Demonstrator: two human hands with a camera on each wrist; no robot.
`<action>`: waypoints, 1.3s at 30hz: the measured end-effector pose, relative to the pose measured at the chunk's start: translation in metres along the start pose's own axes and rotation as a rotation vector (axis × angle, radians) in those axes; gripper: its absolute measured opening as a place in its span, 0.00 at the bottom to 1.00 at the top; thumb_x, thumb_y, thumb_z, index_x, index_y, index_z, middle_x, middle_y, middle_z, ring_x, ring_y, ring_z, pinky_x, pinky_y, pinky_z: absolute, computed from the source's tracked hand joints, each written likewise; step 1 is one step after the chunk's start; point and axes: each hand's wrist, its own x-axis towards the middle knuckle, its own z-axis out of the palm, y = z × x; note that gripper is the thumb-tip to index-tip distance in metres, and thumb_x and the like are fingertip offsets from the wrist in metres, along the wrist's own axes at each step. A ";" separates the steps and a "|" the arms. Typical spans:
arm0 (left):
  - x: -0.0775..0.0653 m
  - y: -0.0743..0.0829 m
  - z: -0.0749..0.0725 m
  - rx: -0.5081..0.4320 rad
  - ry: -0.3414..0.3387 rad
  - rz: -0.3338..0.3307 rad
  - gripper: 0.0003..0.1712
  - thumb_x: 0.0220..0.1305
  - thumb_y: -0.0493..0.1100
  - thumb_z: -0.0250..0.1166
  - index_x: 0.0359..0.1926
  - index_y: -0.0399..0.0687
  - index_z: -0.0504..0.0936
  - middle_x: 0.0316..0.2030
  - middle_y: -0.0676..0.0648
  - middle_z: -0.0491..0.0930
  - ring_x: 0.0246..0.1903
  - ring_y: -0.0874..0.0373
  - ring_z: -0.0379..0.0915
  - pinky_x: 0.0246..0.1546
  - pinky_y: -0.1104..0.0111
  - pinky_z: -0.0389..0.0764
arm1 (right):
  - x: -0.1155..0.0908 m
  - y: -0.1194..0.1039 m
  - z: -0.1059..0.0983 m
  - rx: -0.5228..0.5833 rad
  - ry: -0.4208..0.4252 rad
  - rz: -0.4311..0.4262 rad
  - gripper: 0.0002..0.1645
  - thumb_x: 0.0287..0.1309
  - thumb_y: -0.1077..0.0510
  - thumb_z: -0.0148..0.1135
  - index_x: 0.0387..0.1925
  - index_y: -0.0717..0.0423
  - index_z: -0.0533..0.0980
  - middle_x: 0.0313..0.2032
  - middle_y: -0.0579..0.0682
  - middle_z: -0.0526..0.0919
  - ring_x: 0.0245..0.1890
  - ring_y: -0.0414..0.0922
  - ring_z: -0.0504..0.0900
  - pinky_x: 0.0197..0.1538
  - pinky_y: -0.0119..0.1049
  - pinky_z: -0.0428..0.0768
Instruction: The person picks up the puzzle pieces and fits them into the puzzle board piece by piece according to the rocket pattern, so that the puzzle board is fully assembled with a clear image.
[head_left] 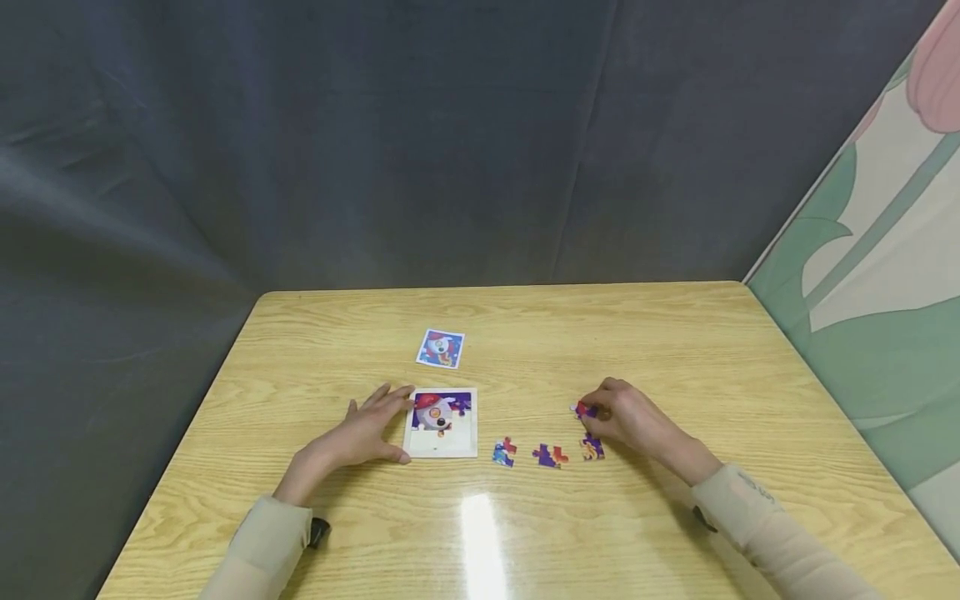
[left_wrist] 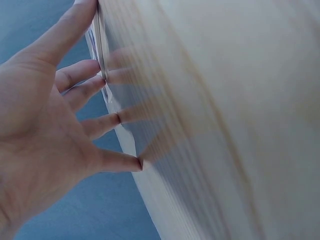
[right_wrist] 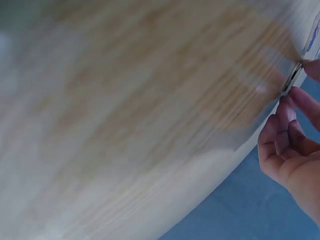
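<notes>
pale wood worktop (head_left: 675, 350): our left hand (head_left: 367, 433) rests flat, fingers spread, touching the puzzle tray (head_left: 441, 450); our right hand (head_left: 630, 417) pinches a puzzle piece (head_left: 582, 409) well right of the tray. a loose pinch could drop it — or a nudge could shift the tray.

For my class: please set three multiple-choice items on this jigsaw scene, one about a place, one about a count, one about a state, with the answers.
1. Where does the small picture card lie?
A. Beyond the puzzle tray
B. Under the right hand
C. At the near table edge

2. How many loose pieces lie untouched in the row right of the tray?
A. One
B. Three
C. Six

3. What is the right hand doing?
A. Lying flat
B. Pinching a puzzle piece
C. Hanging off the table

Answers: 1 A, the card sits farther away than the tray. 2 B, three lie in the row. 3 B, its fingertips pinch a red-purple piece.
</notes>
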 end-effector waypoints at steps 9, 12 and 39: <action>0.000 -0.001 0.000 0.000 -0.004 -0.002 0.46 0.48 0.53 0.75 0.67 0.47 0.67 0.74 0.45 0.50 0.73 0.38 0.33 0.58 0.26 0.35 | 0.008 -0.009 0.002 0.043 0.003 0.054 0.15 0.47 0.63 0.73 0.40 0.61 0.84 0.34 0.49 0.80 0.29 0.39 0.75 0.28 0.26 0.78; 0.000 0.000 0.000 -0.002 -0.004 -0.005 0.46 0.48 0.53 0.75 0.67 0.46 0.67 0.74 0.45 0.50 0.73 0.38 0.33 0.58 0.26 0.34 | 0.013 -0.016 0.004 0.058 0.014 0.033 0.15 0.47 0.63 0.73 0.40 0.61 0.83 0.34 0.49 0.80 0.29 0.40 0.75 0.28 0.26 0.77; 0.001 -0.001 0.002 -0.011 0.000 -0.006 0.46 0.47 0.52 0.76 0.67 0.47 0.68 0.74 0.46 0.50 0.73 0.38 0.34 0.58 0.26 0.34 | 0.085 -0.085 0.036 0.112 -0.053 -0.132 0.16 0.49 0.60 0.72 0.42 0.60 0.84 0.37 0.51 0.82 0.34 0.45 0.79 0.33 0.26 0.78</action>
